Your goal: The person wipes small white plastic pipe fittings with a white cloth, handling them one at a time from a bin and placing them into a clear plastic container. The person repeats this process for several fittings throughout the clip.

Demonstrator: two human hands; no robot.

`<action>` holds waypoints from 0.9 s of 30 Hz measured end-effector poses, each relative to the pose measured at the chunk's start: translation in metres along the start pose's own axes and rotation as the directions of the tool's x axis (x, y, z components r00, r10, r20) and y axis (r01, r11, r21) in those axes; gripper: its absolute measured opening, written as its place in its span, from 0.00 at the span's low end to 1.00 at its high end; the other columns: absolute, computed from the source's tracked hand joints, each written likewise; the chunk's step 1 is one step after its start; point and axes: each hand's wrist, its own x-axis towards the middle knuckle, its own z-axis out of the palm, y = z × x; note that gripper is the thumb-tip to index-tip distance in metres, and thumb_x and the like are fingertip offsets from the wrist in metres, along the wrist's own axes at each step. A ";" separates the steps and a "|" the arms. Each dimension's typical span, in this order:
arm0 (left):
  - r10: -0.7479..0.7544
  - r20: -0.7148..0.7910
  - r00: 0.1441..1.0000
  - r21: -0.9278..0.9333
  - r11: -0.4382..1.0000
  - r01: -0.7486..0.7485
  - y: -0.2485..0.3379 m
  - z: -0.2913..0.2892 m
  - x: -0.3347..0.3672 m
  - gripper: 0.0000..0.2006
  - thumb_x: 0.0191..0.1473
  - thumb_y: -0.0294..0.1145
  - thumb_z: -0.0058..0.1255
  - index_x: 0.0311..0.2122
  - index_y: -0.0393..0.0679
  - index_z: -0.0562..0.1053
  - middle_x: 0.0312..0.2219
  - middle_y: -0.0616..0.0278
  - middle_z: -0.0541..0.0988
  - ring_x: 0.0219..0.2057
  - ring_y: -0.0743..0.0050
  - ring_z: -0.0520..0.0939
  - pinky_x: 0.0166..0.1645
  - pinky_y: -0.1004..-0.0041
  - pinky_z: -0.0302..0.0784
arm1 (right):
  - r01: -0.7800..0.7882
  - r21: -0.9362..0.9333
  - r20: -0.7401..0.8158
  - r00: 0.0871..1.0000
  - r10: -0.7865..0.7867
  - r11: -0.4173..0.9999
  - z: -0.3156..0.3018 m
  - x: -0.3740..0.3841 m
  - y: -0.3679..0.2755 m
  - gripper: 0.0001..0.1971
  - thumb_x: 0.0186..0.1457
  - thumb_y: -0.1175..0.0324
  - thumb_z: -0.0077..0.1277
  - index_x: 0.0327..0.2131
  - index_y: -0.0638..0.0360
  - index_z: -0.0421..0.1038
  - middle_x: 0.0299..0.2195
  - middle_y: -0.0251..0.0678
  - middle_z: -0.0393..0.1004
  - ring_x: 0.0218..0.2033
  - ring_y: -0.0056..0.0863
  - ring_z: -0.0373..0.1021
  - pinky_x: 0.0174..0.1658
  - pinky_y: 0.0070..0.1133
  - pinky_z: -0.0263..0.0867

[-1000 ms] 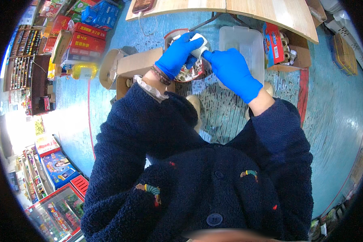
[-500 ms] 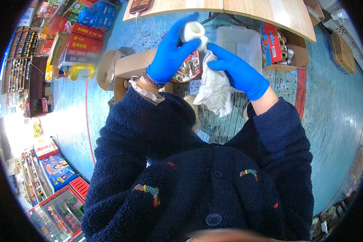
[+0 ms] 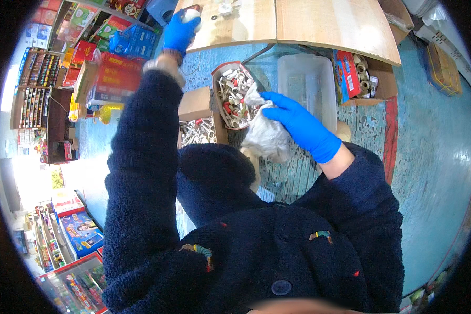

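My left hand [image 3: 181, 32], in a blue glove, is stretched out to the far left end of the wooden table [image 3: 324, 23]. Its fingers are closed on a white plastic pipe fitting [image 3: 190, 15], partly hidden by the glove. Closer to me, my right hand [image 3: 304, 127], gloved in blue too, grips a crumpled white cloth [image 3: 267, 135] that hangs from its fingers. The cloth overlaps the right rim of a red-edged tub [image 3: 215, 78] full of white, red and green fittings.
Below the tub sits an open cardboard box [image 3: 194, 104] of small white fittings. A clear plastic bin [image 3: 327, 78] stands under the table edge, with another cardboard box [image 3: 384, 95] of fittings to its right. Stacked red cartons [image 3: 118, 73] and shelves line the left.
My left hand has moved away from the cloth, far and left to the table, carrying the fitting. My right hand has lowered slightly with the cloth, and the tub is more exposed.
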 end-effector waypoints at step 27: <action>0.135 0.447 0.884 -0.361 0.932 0.040 0.064 0.025 -0.099 0.21 0.55 0.40 0.42 0.52 0.43 0.64 0.46 0.62 0.72 0.39 0.74 0.76 0.42 0.76 0.70 | 0.218 0.323 -0.146 0.973 -0.179 0.921 -0.032 0.010 -0.004 0.25 0.55 0.66 0.43 0.56 0.61 0.54 0.50 0.38 0.63 0.51 0.25 0.61 0.54 0.22 0.56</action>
